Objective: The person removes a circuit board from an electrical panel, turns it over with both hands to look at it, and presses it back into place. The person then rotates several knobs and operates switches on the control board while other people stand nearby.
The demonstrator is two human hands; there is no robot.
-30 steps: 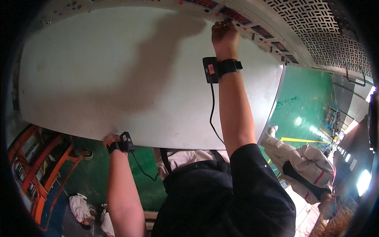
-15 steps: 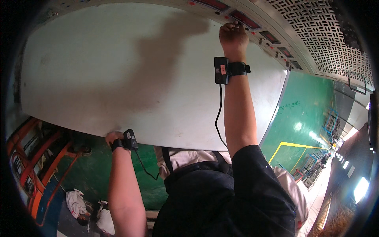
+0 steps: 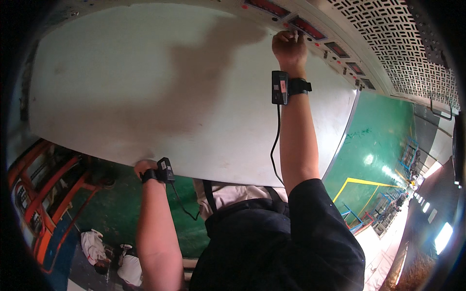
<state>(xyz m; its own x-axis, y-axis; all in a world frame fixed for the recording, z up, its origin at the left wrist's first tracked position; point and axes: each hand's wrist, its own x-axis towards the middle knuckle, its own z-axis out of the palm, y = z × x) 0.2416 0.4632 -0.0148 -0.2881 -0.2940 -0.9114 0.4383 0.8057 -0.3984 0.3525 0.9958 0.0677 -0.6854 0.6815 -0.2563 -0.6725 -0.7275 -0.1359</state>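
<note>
My right hand point(image 3: 290, 47) is raised to the far edge of a wide white tabletop point(image 3: 121, 87), at a control panel point(image 3: 346, 58). Its fingers are curled and pressed together just below a dark red display point(image 3: 307, 27). Whatever they grip or press there is too small to make out. My left hand point(image 3: 145, 166) rests at the tabletop's near edge, its fingers largely hidden and blurred. A black wrist device point(image 3: 280, 88) with a cable is strapped to my right wrist. Another black device point(image 3: 165, 169) sits on the left wrist.
A perforated metal cover point(image 3: 388, 36) rises behind the panel. Orange metal frames point(image 3: 53, 194) stand at lower left, near a person in pale clothing point(image 3: 93, 247). The green floor point(image 3: 374, 131) has yellow lines. Farther right are blue racks point(image 3: 408, 151).
The whole view has shifted slightly, so both hands appear a little farther right. My right hand stays at the panel and my left at the near edge.
</note>
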